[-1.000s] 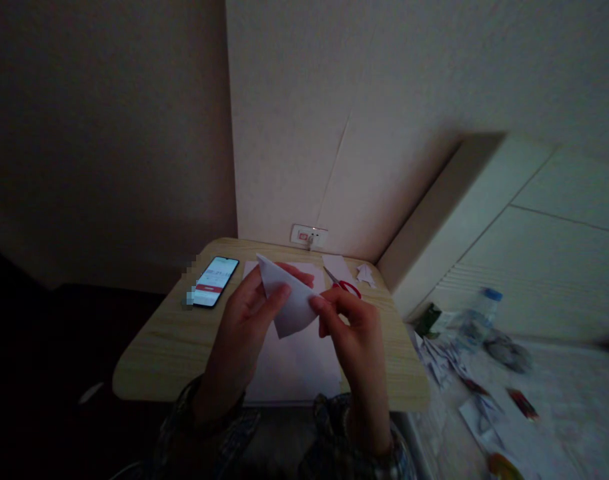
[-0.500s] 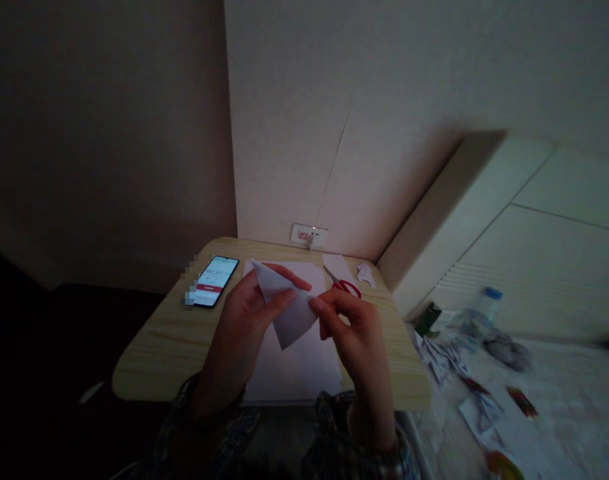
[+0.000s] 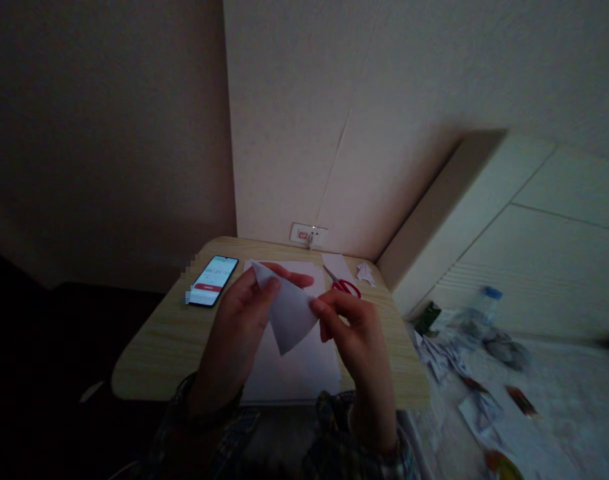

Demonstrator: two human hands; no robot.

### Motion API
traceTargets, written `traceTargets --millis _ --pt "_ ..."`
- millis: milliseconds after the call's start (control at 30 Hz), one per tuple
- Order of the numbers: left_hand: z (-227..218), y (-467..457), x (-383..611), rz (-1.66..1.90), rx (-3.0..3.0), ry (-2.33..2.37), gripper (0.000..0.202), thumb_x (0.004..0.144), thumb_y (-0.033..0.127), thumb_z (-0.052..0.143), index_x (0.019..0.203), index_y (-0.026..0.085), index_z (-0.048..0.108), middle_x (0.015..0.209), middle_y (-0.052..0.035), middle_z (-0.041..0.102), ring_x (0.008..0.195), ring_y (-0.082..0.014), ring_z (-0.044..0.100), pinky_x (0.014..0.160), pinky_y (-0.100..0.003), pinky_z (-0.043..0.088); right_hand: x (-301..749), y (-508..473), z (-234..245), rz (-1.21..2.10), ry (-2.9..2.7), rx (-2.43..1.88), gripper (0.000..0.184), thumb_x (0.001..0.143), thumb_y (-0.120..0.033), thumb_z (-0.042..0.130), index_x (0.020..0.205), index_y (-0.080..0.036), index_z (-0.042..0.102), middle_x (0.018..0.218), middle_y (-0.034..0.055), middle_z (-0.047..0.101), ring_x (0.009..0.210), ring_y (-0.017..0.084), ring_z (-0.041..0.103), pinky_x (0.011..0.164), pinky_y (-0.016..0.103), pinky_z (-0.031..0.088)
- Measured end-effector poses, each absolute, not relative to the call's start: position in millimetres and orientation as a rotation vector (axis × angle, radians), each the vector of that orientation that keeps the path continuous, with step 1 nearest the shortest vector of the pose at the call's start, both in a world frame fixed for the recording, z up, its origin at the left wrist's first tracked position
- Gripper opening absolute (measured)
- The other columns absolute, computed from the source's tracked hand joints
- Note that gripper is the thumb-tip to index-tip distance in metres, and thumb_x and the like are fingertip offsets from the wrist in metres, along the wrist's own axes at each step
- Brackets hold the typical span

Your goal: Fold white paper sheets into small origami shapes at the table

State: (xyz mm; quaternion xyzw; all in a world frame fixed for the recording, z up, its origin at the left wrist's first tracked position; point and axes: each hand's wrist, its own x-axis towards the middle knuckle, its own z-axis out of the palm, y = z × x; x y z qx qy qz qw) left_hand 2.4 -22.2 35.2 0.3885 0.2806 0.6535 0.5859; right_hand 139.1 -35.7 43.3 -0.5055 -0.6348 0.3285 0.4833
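Observation:
A folded piece of white paper (image 3: 290,313), roughly triangular with one point toward the upper left, is held up between both hands. My left hand (image 3: 244,310) grips its upper left side, thumb on the near face and fingers behind. The right corner is pinched between the thumb and fingers of my right hand (image 3: 349,320). Beneath lies a stack of white paper sheets (image 3: 294,380) on the small wooden table (image 3: 154,360). Red-handled scissors (image 3: 345,287) rest just beyond my right hand.
A lit phone (image 3: 213,281) lies at the table's left. Near the back right are a paper strip (image 3: 335,264) and a small folded paper piece (image 3: 365,274). A wall socket (image 3: 309,234) sits behind. To the right, a bottle (image 3: 487,307) and paper scraps (image 3: 437,357) lie on a pale surface.
My left thumb has slid up and left along the paper, toward its upper point, and more of the face shows. My right hand keeps its pinch, almost still.

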Motion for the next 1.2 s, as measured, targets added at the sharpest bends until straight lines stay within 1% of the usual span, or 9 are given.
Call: traceTargets --millis 133,233,333,533,633,767,867,1033,1200 --pt "36.1 -22.5 2.4 1.561 0.929 0.592 0.016 0.088 0.026 0.054 0.079 0.019 0.064 0.080 -0.0024 0.073 0.084 -0.0168 0.068 0.078 -0.028 0.052 140.9 -35.5 43.2 0.826 -1.536 -1.235 0.028 0.082 -0.027 0.059 0.055 -0.018 0.057 0.044 -0.0062 0.049 0.045 0.009 0.047 0.051 0.022 0.035" --pt "35.7 -21.8 2.4 1.578 0.890 0.563 0.022 0.091 0.028 0.050 0.076 0.019 0.063 0.074 -0.0006 0.070 0.084 -0.0158 0.068 0.079 -0.027 0.052 140.1 -36.3 44.2 0.812 -1.557 -1.247 0.028 0.082 -0.027 0.059 0.055 -0.018 0.058 0.043 -0.0062 0.049 0.044 0.009 0.047 0.051 0.022 0.036" --pt "35.8 -20.8 2.8 1.592 0.826 0.574 0.022 0.089 0.028 0.053 0.073 0.018 0.063 0.070 0.0002 0.069 0.080 -0.0157 0.069 0.078 -0.027 0.052 138.5 -37.7 46.0 0.782 -1.583 -1.267 0.030 0.082 -0.027 0.059 0.054 -0.019 0.057 0.043 -0.0061 0.049 0.045 0.010 0.048 0.052 0.022 0.037" --pt "34.9 -19.1 3.0 1.633 0.706 0.593 0.023 0.083 0.033 0.060 0.065 0.018 0.062 0.061 0.0026 0.067 0.073 -0.0175 0.070 0.080 -0.033 0.052 136.9 -38.1 46.3 0.758 -1.640 -1.248 0.030 0.083 -0.026 0.059 0.054 -0.020 0.059 0.042 -0.0061 0.050 0.043 0.009 0.048 0.050 0.020 0.038" --pt "32.4 -17.8 2.6 1.638 0.685 0.618 0.022 0.082 0.034 0.061 0.067 0.018 0.062 0.063 0.0020 0.068 0.074 -0.0174 0.070 0.080 -0.032 0.052 136.7 -36.8 43.3 0.747 -1.650 -1.245 0.030 0.084 -0.027 0.058 0.054 -0.020 0.059 0.043 -0.0057 0.051 0.044 0.009 0.048 0.049 0.020 0.038" --pt "29.2 -16.2 3.0 1.672 0.656 0.628 0.014 0.082 0.031 0.063 0.075 0.019 0.065 0.071 0.0013 0.071 0.080 -0.0160 0.069 0.079 -0.028 0.051 137.4 -35.8 40.3 0.742 -1.651 -1.262 0.031 0.084 -0.027 0.058 0.054 -0.019 0.058 0.044 -0.0054 0.051 0.045 0.009 0.049 0.050 0.020 0.037" --pt "28.4 -15.5 3.8 1.704 0.653 0.622 0.010 0.080 0.028 0.065 0.075 0.019 0.066 0.069 0.0026 0.069 0.081 -0.0143 0.068 0.080 -0.026 0.050 137.6 -35.6 39.6 0.738 -1.656 -1.260 0.031 0.084 -0.027 0.059 0.054 -0.019 0.059 0.044 -0.0054 0.052 0.044 0.009 0.049 0.050 0.019 0.038" --pt "29.9 -15.0 5.5 1.734 0.652 0.692 0.016 0.079 0.033 0.064 0.072 0.019 0.063 0.064 0.0027 0.067 0.078 -0.0163 0.069 0.084 -0.031 0.050 137.1 -35.0 39.1 0.715 -1.666 -1.262 0.032 0.085 -0.026 0.058 0.053 -0.020 0.059 0.043 -0.0057 0.051 0.044 0.009 0.048 0.048 0.019 0.037" --pt "30.8 -15.2 5.8 1.739 0.669 0.705 0.019 0.080 0.036 0.064 0.071 0.019 0.062 0.063 0.0028 0.066 0.077 -0.0164 0.069 0.083 -0.031 0.049 137.8 -34.7 38.2 0.755 -1.659 -1.276 0.031 0.085 -0.030 0.058 0.056 -0.020 0.059 0.044 -0.0054 0.052 0.044 0.010 0.049 0.049 0.020 0.037"
